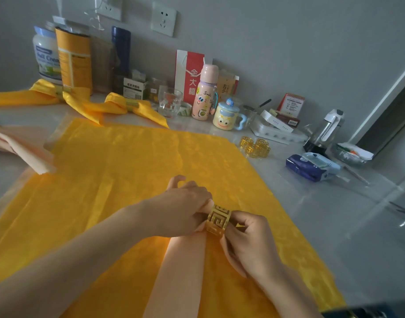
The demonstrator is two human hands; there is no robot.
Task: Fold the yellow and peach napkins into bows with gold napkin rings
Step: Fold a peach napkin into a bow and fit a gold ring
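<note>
Ring: the gold napkin ring (218,222) sits around the gathered middle of the peach napkin (181,267), which we judge to be the waist of the bow in the making.
Peach napkin: one long folded band runs from the ring toward us, and a bunched part shows on the ring's left side.
Left hand: our left hand (185,207) is clamped over the bunched cloth just left of the ring, we think to keep the gather narrow enough to pass through.
Right hand: our right hand (249,237) has fingers curled in a pinch on the ring's right rim, probably steadying it or drawing it along; more peach cloth lies under this hand.
Work surface: beneath the ring lies a spread yellow napkin (119,171), serving as a mat on the pale counter (334,214).
Done work: far beyond the ring and to the left, two yellow bows (49,92) (119,104) lie ringed.
Waiting: well left of the ring lies another folded peach napkin (20,145); beyond the ring to the right, spare gold rings (254,146) cluster together.
Clutter: a tissue packet (311,167), a cartoon mug (226,117) and a pink bottle (205,95) stand well beyond the ring.
Obstruction: nothing touches the ring but our hands and the cloth.
</note>
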